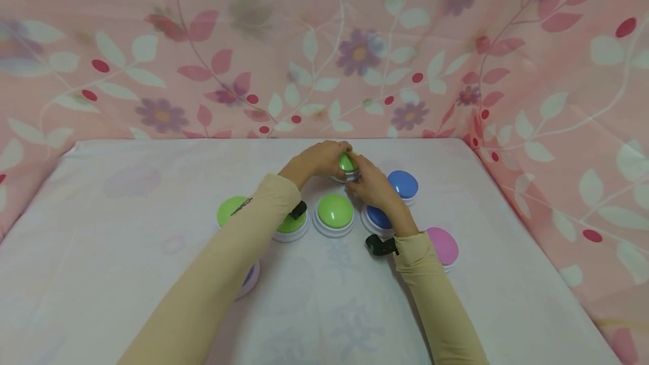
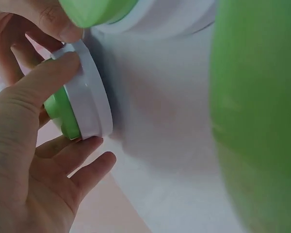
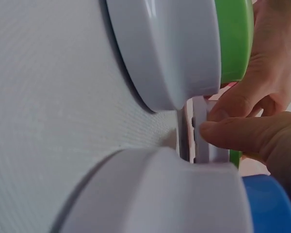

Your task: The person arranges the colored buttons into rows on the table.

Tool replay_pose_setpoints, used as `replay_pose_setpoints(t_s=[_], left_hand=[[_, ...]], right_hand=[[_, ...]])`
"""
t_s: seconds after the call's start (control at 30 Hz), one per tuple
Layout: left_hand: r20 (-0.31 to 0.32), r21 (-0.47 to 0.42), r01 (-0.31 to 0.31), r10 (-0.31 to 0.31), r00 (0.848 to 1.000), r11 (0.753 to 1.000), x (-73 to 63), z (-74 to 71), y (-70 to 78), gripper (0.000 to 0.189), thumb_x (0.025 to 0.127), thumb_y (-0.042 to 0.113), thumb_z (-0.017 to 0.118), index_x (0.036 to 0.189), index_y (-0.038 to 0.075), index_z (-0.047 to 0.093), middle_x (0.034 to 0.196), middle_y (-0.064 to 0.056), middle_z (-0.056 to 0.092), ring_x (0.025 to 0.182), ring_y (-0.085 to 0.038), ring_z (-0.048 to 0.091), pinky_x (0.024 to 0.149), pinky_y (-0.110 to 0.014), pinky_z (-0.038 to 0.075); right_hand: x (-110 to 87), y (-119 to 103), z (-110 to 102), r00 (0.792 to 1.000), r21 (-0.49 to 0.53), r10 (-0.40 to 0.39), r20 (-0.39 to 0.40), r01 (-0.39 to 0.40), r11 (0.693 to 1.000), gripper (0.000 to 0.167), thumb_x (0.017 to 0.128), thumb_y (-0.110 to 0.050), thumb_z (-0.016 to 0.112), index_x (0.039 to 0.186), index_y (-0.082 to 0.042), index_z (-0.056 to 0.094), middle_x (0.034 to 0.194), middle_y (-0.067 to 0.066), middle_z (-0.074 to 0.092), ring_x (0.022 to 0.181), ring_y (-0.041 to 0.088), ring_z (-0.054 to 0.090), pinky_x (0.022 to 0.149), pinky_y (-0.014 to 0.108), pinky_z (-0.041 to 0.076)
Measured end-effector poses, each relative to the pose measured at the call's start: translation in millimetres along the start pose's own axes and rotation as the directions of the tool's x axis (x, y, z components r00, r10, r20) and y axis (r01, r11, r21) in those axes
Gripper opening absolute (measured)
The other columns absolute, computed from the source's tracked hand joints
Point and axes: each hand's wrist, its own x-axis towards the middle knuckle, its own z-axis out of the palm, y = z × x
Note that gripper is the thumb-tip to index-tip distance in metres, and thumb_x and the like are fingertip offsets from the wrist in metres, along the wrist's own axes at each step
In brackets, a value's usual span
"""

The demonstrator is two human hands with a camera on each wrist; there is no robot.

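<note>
Toward the far edge of the table, both hands hold one dome push button (image 1: 347,163) with a green top and white base. My left hand (image 1: 320,159) grips it from the left; in the left wrist view its thumb lies on the white base (image 2: 89,92) and its fingers are on the opposite side. From the right, my right hand (image 1: 376,186) has its thumb against the base (image 3: 202,133) in the right wrist view; its other fingers are mostly hidden. A narrow gap appears beneath that base. Just nearer stands another green button (image 1: 336,211).
Two more green buttons (image 1: 231,210) stand left, one partly under the left sleeve (image 1: 238,252). A light blue button (image 1: 403,184), a dark blue button (image 1: 378,218) and a pink button (image 1: 444,246) surround the right forearm. Another button (image 1: 250,280) is mostly hidden. Floral cloth (image 1: 284,61) hangs behind the table.
</note>
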Motion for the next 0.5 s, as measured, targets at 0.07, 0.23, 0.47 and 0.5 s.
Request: replay_pose_setpoints(t_s=[0.07, 0.23, 0.47, 0.5], left_hand=[[-0.012, -0.011, -0.011, 0.011, 1.000, 1.000, -0.7, -1.7, -1.1, 0.070, 0.083, 0.026, 0.080, 0.142, 0.008, 0.048, 0.136, -0.009, 0.058, 0.124, -0.025, 0.054, 0.107, -0.037, 0.042], [-0.040, -0.026, -0.034, 0.033, 0.999, 0.999, -2.6, -8.3, -1.9, 0.070, 0.081, 0.029, 0.081, 0.140, 0.006, 0.050, 0.131, -0.009, 0.061, 0.116, -0.023, 0.056, 0.105, -0.034, 0.043], [-0.056, -0.051, -0.043, 0.040, 0.998, 0.998, -10.4, -20.4, -1.0, 0.071, 0.082, 0.033, 0.080, 0.140, 0.006, 0.050, 0.130, -0.009, 0.061, 0.115, -0.021, 0.056, 0.103, -0.034, 0.044], [-0.062, -0.048, -0.047, 0.044, 0.997, 0.998, -12.0, -22.2, -1.1, 0.071, 0.082, 0.034, 0.080, 0.140, 0.006, 0.050, 0.130, -0.009, 0.061, 0.114, -0.021, 0.057, 0.102, -0.034, 0.044]], right_hand=[[0.4, 0.0, -0.6, 1.000, -0.001, -0.014, -0.015, 0.014, 1.000, 0.077, 0.091, -0.013, 0.070, 0.155, -0.008, 0.028, 0.151, 0.026, 0.038, 0.137, 0.043, 0.041, 0.110, 0.058, 0.035], [0.1, -1.6, -3.6, 0.999, 0.035, -0.021, -0.051, 0.022, 0.999, 0.074, 0.092, -0.016, 0.069, 0.155, -0.010, 0.030, 0.150, 0.020, 0.042, 0.137, 0.038, 0.041, 0.110, 0.056, 0.036], [-2.0, -6.7, -7.9, 0.994, 0.089, -0.053, -0.096, 0.062, 0.994, 0.071, 0.093, -0.016, 0.069, 0.154, -0.012, 0.033, 0.152, 0.017, 0.041, 0.140, 0.035, 0.039, 0.112, 0.054, 0.034], [-2.3, -7.6, -8.4, 0.993, 0.094, -0.062, -0.104, 0.072, 0.993, 0.071, 0.093, -0.016, 0.069, 0.154, -0.012, 0.033, 0.153, 0.016, 0.040, 0.141, 0.034, 0.038, 0.113, 0.053, 0.034]])
